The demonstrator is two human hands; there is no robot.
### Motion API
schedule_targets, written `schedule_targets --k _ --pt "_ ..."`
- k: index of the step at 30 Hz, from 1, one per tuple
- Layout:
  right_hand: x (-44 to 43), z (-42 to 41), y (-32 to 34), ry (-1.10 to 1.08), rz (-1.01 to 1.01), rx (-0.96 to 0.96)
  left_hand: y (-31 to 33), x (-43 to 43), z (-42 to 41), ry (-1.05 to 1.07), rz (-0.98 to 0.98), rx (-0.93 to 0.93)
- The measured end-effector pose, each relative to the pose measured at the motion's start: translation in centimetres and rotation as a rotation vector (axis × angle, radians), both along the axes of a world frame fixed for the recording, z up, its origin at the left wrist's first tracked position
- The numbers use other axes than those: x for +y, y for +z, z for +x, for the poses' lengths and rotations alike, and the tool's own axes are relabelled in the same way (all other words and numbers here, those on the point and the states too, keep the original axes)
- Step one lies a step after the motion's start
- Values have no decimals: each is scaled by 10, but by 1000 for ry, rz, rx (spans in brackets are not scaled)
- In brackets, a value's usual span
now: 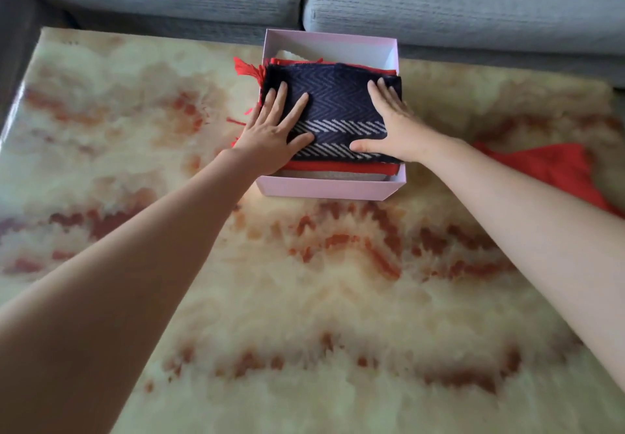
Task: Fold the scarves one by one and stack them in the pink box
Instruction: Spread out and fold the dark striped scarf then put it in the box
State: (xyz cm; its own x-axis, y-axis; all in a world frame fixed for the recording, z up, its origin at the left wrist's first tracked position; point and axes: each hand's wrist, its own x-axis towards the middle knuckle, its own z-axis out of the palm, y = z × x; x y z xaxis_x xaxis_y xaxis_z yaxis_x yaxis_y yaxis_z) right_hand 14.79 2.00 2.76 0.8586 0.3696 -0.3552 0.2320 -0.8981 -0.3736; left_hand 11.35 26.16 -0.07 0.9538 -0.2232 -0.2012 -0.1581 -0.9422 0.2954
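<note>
A pink box (pixel 324 189) stands at the far middle of the table. Inside it a folded navy scarf (pixel 338 102) with a zigzag weave and white stripes lies on top of a folded red scarf (pixel 338 167), whose fringe (pixel 247 70) hangs over the box's left wall. A pale fabric shows under the red one. My left hand (pixel 274 132) presses flat on the navy scarf's left side, fingers spread. My right hand (pixel 394 125) presses flat on its right side. Another red scarf (pixel 554 169) lies loose on the table to the right of the box.
The table (pixel 304 298) has a glossy cream top with orange-red marbling. A grey sofa (pixel 439 4) runs along the far edge, just behind the box. The table's left edge falls away at the far left.
</note>
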Motion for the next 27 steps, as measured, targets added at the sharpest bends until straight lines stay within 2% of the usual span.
schedule_targets --k 8,12,16,18,22,27 --pt "-1 5 -2 3 -9 18 8 -4 9 -6 57 59" --pt "0 1 12 -65 99 3 26 -8 11 9 108 -9" --pt "-8 -20 29 -263 413 -39 47 -17 5 31 71 -156" --pt "-23 -36 35 -373 499 -73 54 -29 -1 10 7 -209" --pt "-77 -76 27 -550 449 -28 60 -71 -21 -30 -121 -221" --pt "-163 -126 6 -790 379 31 60 -136 -49 -207 -269 -188"
